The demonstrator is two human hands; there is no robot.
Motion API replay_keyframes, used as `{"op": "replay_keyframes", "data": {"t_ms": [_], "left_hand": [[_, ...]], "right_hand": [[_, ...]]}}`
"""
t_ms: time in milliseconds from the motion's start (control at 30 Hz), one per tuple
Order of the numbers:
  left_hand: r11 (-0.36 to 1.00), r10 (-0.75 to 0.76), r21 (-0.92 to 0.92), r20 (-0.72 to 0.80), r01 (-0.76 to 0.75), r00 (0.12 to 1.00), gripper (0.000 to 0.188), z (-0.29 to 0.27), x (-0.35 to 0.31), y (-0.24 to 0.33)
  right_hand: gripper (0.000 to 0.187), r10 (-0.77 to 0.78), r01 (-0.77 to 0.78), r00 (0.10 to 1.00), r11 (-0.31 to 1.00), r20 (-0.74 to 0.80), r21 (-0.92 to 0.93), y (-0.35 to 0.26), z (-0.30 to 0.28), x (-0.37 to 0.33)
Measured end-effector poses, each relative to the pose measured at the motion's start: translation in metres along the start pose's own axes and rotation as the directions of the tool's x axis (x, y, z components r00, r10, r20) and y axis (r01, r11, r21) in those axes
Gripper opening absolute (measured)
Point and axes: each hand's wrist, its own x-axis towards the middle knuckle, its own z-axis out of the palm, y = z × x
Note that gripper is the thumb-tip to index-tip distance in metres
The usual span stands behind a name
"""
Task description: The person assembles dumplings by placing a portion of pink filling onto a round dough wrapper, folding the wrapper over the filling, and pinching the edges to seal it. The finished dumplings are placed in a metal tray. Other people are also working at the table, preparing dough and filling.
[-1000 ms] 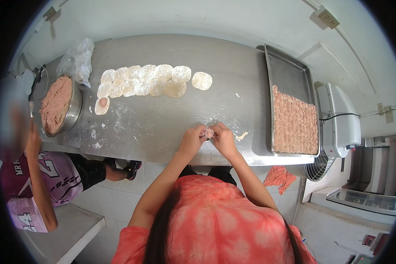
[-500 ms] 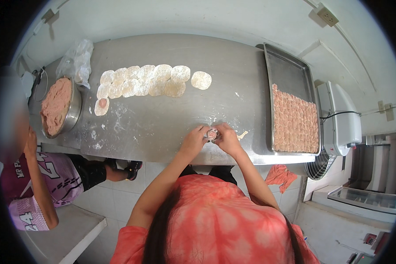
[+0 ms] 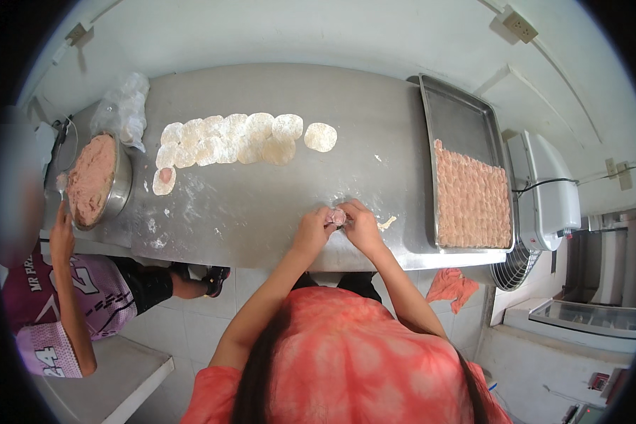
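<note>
Progress looks past halfway on the metal tray [image 3: 466,116] at the right edge of the worktop [image 3: 261,212]: close-packed pink pieces [image 3: 473,201] fill its near part in tight rows, far part bare, plus what reads as one piece at its left wall starting a fresh row. In work now: one small wrapped piece [image 3: 338,217], held just in from the worktop's near edge, right of mid-length. Left hand [image 3: 311,229] and right hand [image 3: 362,227] are together on it, fingertips closed round it from both sides; its pink top shows between them, but can't tell how far it's sealed (fingers cover most of it). Unused stock: floured round wrappers [image 3: 222,138] in two overlapping rows toward the far edge, left of centre, no filling visible on them. One loose wrapper [image 3: 321,137] sits just off their right end, also unfilled. One filled wrapper [image 3: 164,181] at the lower left end of the rows carries a pink dab, lying flat, unfolded. Pink mix is far from used up: metal bowl [image 3: 124,177] at the left end of the worktop is heaped with filling [image 3: 92,180], co-worker's hand [image 3: 61,237] beside it with a spoon [image 3: 62,182]. Stray dough scrap [image 3: 386,223] lies right of the hands, loose.
</note>
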Motion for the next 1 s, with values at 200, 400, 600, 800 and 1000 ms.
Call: {"op": "replay_keyframes", "data": {"t_ms": [200,400,600,800,1000], "left_hand": [[0.991,0.001,-0.135,-0.047,-0.008,0.999,0.026,0.002,-0.002,-0.011],[0.975,-0.221,-0.043,-0.205,0.216,0.954,0.025,-0.048,-0.015,-0.042],[0.759,-0.307,0.143,-0.782,0.636,0.542,0.034,-0.213,-0.017,-0.145],[0.547,-0.334,0.228,-0.823,0.806,0.459,0.036,-0.283,-0.011,-0.221],[0.540,-0.346,0.209,-0.827,0.815,0.442,0.031,-0.277,-0.009,-0.236]], "right_hand": [[0.040,0.064,-0.061,0.990,0.998,0.129,-0.023,-0.004,0.003,0.002],[0.039,-0.055,0.075,0.987,0.988,0.149,-0.133,-0.018,0.001,-0.007],[0.036,-0.147,0.158,0.985,0.979,0.092,-0.127,-0.002,0.008,-0.011],[0.033,0.000,-0.021,0.993,0.983,0.116,0.180,0.025,-0.049,0.008],[0.035,0.147,-0.113,0.946,0.985,-0.288,0.130,0.130,-0.194,0.061]]}}
